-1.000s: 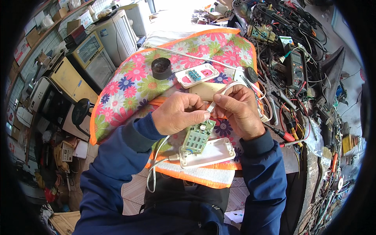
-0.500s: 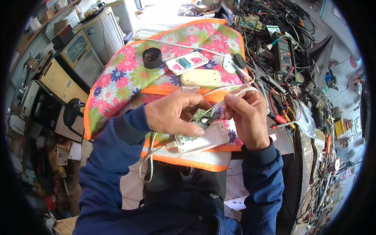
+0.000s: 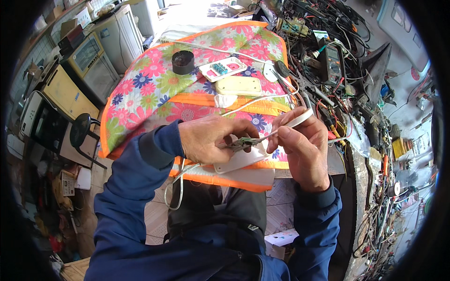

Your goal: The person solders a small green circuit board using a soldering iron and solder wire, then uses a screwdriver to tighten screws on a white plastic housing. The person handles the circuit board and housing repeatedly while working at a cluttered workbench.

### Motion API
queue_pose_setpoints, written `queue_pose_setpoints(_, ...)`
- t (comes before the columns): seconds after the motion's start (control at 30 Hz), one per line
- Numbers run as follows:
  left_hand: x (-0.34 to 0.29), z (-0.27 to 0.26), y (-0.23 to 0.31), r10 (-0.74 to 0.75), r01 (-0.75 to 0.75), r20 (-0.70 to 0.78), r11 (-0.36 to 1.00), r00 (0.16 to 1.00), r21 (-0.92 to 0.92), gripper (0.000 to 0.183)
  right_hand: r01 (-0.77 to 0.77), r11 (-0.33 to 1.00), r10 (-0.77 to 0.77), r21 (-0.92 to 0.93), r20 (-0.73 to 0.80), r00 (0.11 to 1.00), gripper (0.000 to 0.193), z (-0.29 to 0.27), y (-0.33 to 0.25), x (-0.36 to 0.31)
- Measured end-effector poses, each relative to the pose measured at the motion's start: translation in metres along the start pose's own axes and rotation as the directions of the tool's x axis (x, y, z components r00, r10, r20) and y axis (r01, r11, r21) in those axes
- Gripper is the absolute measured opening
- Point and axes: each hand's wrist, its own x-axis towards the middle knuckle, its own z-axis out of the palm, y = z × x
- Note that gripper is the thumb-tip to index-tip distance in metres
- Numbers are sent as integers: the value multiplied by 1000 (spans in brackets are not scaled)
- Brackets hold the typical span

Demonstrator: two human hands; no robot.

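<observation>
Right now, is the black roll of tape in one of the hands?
No, the black tape roll sits on the flowered cloth, far from both hands, which hold a small circuit board.

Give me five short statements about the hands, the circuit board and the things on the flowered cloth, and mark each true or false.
1. The left hand holds a small green circuit board. True.
2. The right hand is empty. False: it holds a flat white cable.
3. A black tape roll sits on the flowered cloth. True.
4. The cream casing is in the left hand. False: it lies on the cloth.
5. The sleeves are red. False: blue.
</observation>
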Motion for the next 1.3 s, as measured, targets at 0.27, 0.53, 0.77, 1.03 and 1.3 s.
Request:
queue_pose_setpoints(0.27,-6,-13,6,-41,57,132,991,990,-122,75,-8,997,6,-71,-31,1000,15,-5,-3,-10)
queue_pose_setpoints(0.53,-2,-16,-10,-58,95,152,964,987,-248,74,-26,999,22,-47,-82,996,16,-24,8,-10)
queue_pose_setpoints(0.77,-7,-16,0,-49,80,130,965,990,-251,75,59,982,-71,-179,-60,996,18,-15,6,-4)
queue_pose_setpoints(1.03,-4,-13,0,-165,212,175,930,971,-299,59,209,930,-201,-303,59,978,23,12,11,15)
queue_pose_setpoints(1.3,2,-7,-7,-139,148,53,895,989,-420,40,114,903,-157,-415,-72,985,23,9,22,28)
